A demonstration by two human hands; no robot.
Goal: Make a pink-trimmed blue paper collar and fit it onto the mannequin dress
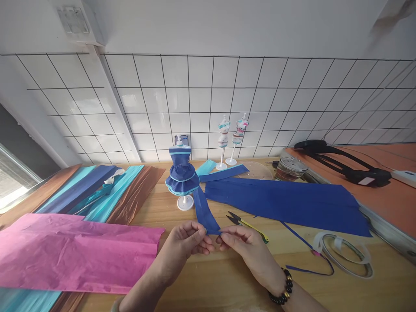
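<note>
The mannequin [182,180] at twelve o'clock already wears a tiered blue paper dress; both hands, left hand [186,241] and right hand [242,242], pinch a blue paper strip [206,212] in their fingers, seemingly unattached as yet.

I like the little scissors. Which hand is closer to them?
Right. The right hand pinches the blue paper strip just below the scissors, almost touching them. The left hand holds the strip's other side, farther away.

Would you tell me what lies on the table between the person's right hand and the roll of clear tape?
In the head view, yellow-handled scissors and a thin blue paper strip lie between the right hand and the tape roll.
</note>
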